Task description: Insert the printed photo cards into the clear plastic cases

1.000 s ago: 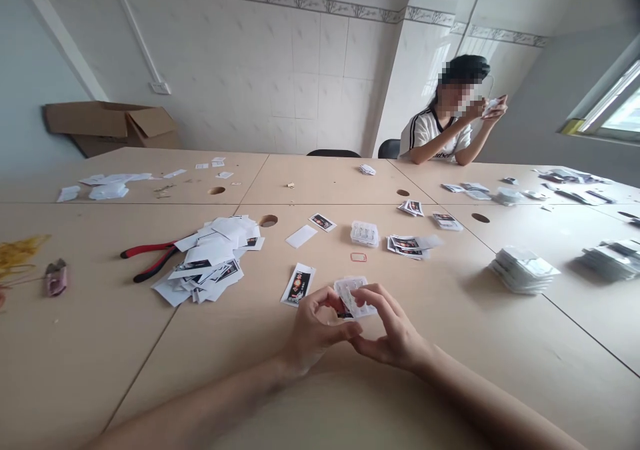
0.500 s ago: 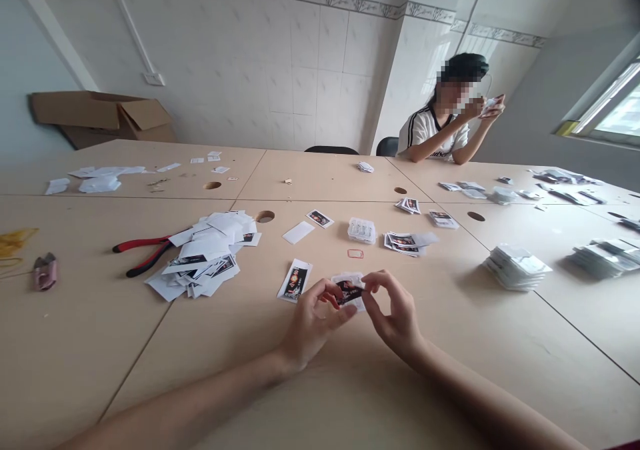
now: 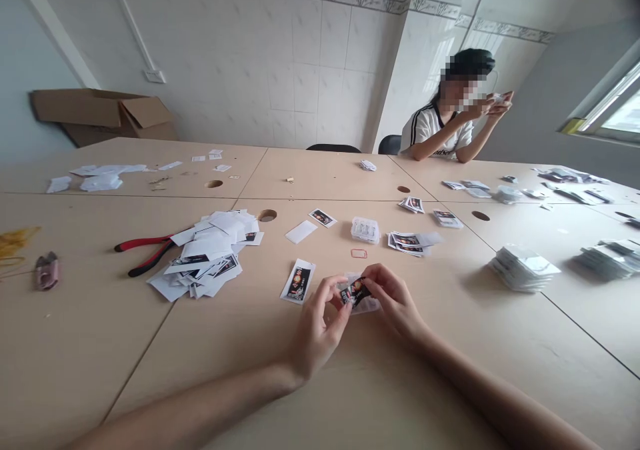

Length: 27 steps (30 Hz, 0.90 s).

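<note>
Between both hands is a small black label (image 3: 354,293) with red and orange print, slightly bent. My left hand (image 3: 320,327) pinches its left end with thumb and fingers, and my right hand (image 3: 397,300) grips the upper right end. Just beneath the label, a clear plastic box (image 3: 367,307) rests on the table, partly covered by the label and fingers. Left of my hands lies a white card with a black printed label (image 3: 299,281). Beyond them sits another clear box (image 3: 365,230) with small pieces inside, and a small red-edged rectangle (image 3: 359,253) lies in front of it.
A loose heap of white and printed cards (image 3: 215,243) partly covers red-handled pliers (image 3: 145,255). Stacked clear packs (image 3: 523,268) stand to the right. Across the table (image 3: 215,383) sits a person (image 3: 440,130) holding a small item. An open carton (image 3: 100,113) is at the back left.
The label has turned so its print faces up more, and my right hand has shifted onto its upper right end. The view has moved slightly.
</note>
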Motion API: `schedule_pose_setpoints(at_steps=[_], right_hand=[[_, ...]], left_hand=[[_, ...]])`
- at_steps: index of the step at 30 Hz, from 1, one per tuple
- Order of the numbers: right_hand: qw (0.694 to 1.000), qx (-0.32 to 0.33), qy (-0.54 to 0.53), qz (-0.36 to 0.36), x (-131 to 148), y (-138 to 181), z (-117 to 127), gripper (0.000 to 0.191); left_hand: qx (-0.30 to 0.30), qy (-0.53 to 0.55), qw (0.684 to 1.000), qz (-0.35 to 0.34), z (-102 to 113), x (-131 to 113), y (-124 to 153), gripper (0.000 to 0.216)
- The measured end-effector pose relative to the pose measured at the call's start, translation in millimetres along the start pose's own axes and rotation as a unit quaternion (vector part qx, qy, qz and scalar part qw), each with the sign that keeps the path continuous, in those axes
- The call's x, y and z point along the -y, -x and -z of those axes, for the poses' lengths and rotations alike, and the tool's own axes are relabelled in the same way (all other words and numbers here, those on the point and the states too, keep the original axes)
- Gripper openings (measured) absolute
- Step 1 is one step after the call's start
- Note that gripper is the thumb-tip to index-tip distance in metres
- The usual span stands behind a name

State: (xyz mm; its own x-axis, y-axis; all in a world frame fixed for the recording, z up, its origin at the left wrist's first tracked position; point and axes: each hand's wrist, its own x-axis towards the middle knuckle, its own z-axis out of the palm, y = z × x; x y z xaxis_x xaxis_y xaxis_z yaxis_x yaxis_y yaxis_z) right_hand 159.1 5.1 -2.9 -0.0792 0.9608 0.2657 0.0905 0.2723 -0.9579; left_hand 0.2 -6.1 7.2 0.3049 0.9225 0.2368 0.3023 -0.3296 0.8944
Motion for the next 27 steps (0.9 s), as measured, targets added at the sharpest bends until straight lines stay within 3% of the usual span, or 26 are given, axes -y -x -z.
schedule_pose_setpoints(at_steps=[6,9,14,19,23,27], right_hand=[[0.982,0.028,0.170,0.083,-4.1,0.0,3.2,0.015],[0.976,0.039,0.186,0.104,-4.2,0.9,3.2,0.022],[0.968,-0.004,0.194,0.159,0.9,1.3,4.5,0.010],[0.931,-0.097,0.261,0.236,2.8,5.9,2.2,0.010],[0.901,-0.135,0.323,0.255,3.1,8.5,0.2,0.011],[0.900,-0.139,0.329,0.250,2.6,7.2,0.7,0.010]], left_hand=[[-0.003,-0.048,0.997,-0.057,0.1,-0.4,4.4,0.028],[-0.008,-0.071,0.992,-0.104,0.6,0.3,7.9,0.027],[-0.029,-0.117,0.976,-0.184,-0.3,2.6,10.8,0.025],[-0.110,-0.094,0.986,-0.078,-1.3,3.2,5.4,0.024],[-0.120,-0.068,0.990,-0.020,-0.1,1.5,0.5,0.022],[-0.111,-0.031,0.993,0.003,2.0,0.5,-2.8,0.022]])
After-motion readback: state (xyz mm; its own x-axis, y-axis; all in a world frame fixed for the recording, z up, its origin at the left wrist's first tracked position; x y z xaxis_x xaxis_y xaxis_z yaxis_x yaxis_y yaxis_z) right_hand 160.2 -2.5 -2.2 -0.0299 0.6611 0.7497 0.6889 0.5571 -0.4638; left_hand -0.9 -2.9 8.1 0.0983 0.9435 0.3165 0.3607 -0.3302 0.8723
